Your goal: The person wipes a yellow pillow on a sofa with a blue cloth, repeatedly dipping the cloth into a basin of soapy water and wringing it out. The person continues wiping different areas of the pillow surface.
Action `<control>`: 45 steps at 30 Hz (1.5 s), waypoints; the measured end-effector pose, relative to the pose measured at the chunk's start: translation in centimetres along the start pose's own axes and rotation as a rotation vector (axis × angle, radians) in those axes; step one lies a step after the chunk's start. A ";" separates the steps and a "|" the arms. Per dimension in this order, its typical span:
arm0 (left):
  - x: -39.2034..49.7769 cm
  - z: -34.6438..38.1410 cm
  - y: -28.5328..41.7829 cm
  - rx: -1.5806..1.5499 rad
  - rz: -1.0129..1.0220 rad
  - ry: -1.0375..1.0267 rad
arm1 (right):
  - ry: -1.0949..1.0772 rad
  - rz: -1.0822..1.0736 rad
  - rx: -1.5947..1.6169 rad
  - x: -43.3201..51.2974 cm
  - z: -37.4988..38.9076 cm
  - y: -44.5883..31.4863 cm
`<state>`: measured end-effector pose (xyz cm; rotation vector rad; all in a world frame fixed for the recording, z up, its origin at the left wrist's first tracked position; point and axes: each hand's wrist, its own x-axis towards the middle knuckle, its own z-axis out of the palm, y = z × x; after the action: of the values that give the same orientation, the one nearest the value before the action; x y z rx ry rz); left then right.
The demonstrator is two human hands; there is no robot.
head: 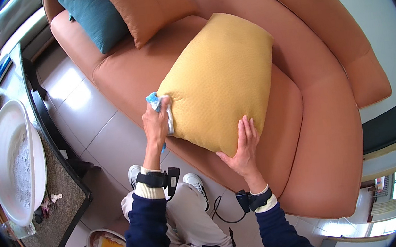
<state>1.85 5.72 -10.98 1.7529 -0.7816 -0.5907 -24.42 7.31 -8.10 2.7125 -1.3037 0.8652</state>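
Observation:
A yellow cushion (220,80) with a dimpled surface leans on the seat of an orange-brown sofa (129,69). Bunched in my left hand (155,122) is a blue and white cloth (153,101), pressed against the cushion's left edge, where the cover creases. My right hand (243,151) grips the cushion's near corner, thumb and fingers spread over the yellow cover. Part of the cloth is hidden behind my left fingers. Both wrists wear black straps with small devices.
A teal cushion (98,19) and an orange-brown cushion (155,7) rest farther along the sofa. On the left, a dark-edged table (66,208) carries a white basin (37,156) of foamy water. A waste bin (90,242) stands on the floor below. A black cable (227,222) hangs near my right wrist.

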 end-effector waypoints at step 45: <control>1.5 -1.9 3.4 0.636 0.770 -0.669 | -0.045 0.060 0.060 0.4 -0.5 -0.5</control>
<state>3.52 5.12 -7.20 1.5885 -2.1717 -0.3994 -24.05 7.45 -7.38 2.7679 -1.3968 0.8667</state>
